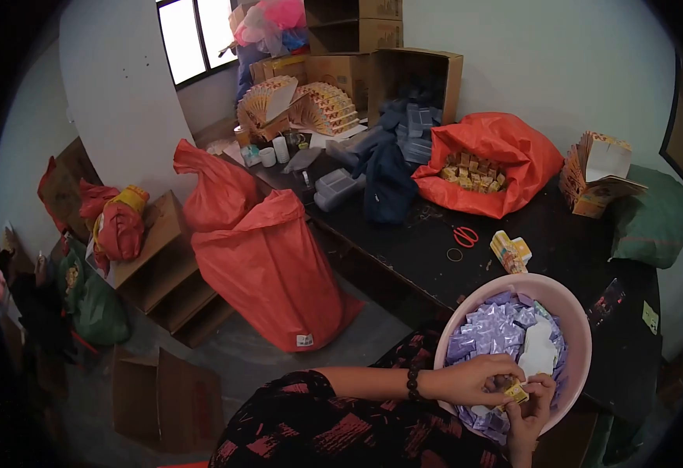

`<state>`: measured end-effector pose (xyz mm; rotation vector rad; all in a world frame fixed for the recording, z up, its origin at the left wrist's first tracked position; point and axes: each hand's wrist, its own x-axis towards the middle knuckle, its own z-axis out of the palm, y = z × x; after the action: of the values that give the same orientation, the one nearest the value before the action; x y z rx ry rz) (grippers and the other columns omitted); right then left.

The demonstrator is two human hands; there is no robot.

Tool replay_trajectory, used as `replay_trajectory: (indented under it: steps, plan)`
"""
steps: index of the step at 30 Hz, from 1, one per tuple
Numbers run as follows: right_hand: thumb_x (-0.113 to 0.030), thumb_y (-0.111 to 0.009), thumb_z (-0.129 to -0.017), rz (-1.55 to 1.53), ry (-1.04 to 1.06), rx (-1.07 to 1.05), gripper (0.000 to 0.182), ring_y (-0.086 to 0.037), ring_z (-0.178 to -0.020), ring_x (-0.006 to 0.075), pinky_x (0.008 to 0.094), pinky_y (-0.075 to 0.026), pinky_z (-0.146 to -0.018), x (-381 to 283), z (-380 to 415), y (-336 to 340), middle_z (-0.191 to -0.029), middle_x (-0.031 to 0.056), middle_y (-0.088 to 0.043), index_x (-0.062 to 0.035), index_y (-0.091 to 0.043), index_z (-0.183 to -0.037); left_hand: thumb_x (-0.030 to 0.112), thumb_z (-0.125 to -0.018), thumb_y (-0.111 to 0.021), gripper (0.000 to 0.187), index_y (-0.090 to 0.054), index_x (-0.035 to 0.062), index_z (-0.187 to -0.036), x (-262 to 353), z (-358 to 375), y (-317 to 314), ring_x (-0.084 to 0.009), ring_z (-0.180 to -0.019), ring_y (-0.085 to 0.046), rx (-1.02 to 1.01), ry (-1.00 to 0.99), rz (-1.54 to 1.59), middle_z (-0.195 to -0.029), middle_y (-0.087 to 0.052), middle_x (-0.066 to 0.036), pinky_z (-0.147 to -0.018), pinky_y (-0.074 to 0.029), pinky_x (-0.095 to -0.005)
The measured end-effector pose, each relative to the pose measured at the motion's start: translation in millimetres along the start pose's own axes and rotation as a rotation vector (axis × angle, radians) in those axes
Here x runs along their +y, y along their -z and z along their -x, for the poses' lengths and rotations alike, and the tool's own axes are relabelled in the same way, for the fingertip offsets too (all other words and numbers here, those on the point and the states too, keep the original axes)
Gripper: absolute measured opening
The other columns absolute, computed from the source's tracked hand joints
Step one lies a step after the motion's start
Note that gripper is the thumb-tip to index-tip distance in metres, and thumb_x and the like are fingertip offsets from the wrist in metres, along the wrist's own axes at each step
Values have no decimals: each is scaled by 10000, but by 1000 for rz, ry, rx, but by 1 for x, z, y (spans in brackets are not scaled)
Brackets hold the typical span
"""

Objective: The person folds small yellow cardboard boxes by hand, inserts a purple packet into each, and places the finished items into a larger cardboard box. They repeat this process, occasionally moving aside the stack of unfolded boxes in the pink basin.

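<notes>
My left hand [470,379], with a dark beaded bracelet at the wrist, reaches in over a pink basin [580,327]. Its fingertips pinch a small yellow box [518,392]. From the other side, my right hand [535,409] grips the same box, so both hands meet on it. Inside the basin lie many small purple packets [488,331] in shiny wrap. A white piece of card or paper [539,351] rests on top of them. Part of the box is hidden by my fingers.
On the black table [404,257] are red scissors [465,236], a yellow printed pack [509,251] and an open red sack [505,132] of small yellow boxes. A tall red sack [267,273] stands left, near cardboard boxes [189,398]. A green sack [650,218] sits at right.
</notes>
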<state>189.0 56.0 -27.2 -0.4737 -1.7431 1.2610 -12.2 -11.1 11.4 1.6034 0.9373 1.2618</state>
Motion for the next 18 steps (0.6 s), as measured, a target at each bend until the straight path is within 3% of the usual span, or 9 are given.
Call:
replay_trajectory:
  steps: [3, 5, 7, 9, 11, 13, 18]
  plan:
    - [-142, -741, -792, 70, 46, -15, 359, -461, -1171, 195, 320, -383, -970, 1, -7, -3, -1244, 114, -427, -44, -531, -1065, 134, -854, -682, 280, -563, 9, -1075, -6, 2, 1, -201, -914, -590, 34, -45, 6, -1039, -515, -103, -785, -561, -285]
    - [-139, -732, -803, 118, 98, -19, 340, -476, -1149, 197, 323, -386, -969, 8, -7, 0, -1227, 115, -446, -40, -531, -1059, 123, -860, -672, 319, -501, 16, -1107, -11, 2, -1, -189, -921, -587, 27, -54, 17, -1075, -512, -114, -768, -545, -288]
    - [-118, -700, -835, -128, -81, 39, 286, -505, -1122, 204, 323, -379, -980, 13, -3, -1, -1194, 125, -505, -27, -530, -1048, 117, -865, -665, 374, -449, 25, -1157, -15, 1, -7, -182, -930, -587, 72, -22, 108, -1092, -511, -122, -751, -541, -290]
    - [-102, -684, -846, -144, -42, 104, 266, -519, -1097, 203, 320, -383, -974, 0, -7, -15, -1161, 125, -533, -19, -526, -1044, 111, -870, -658, 432, -398, 34, -1206, -13, 0, -7, -174, -938, -586, 113, 9, 202, -1110, -509, -129, -733, -537, -292]
    - [-87, -668, -857, -158, -6, 176, 246, -533, -1073, 201, 317, -387, -968, 0, -8, -13, -1128, 125, -561, -11, -522, -1041, 64, -908, -613, 507, -300, 27, -1305, -6, -2, -6, -190, -1136, -545, 83, 109, 269, -1223, -461, -152, -873, -534, -276]
    - [-53, -644, -862, -232, -59, 62, 220, -538, -1046, 187, 311, -396, -949, 19, -9, 6, -1083, 119, -576, -8, -520, -1038, 66, -905, -618, 513, -301, 25, -1306, -10, -1, -8, -188, -1136, -547, 62, 107, 192, -1238, -460, -153, -861, -529, -276]
    - [-23, -610, -874, -148, -126, 115, 150, -561, -981, 179, 301, -423, -905, 10, -8, -2, -1021, 119, -592, 8, -542, -1005, 67, -900, -625, 531, -298, 25, -1317, -5, -1, -5, -180, -1128, -549, -25, 138, 57, -1279, -454, -166, -822, -516, -288]
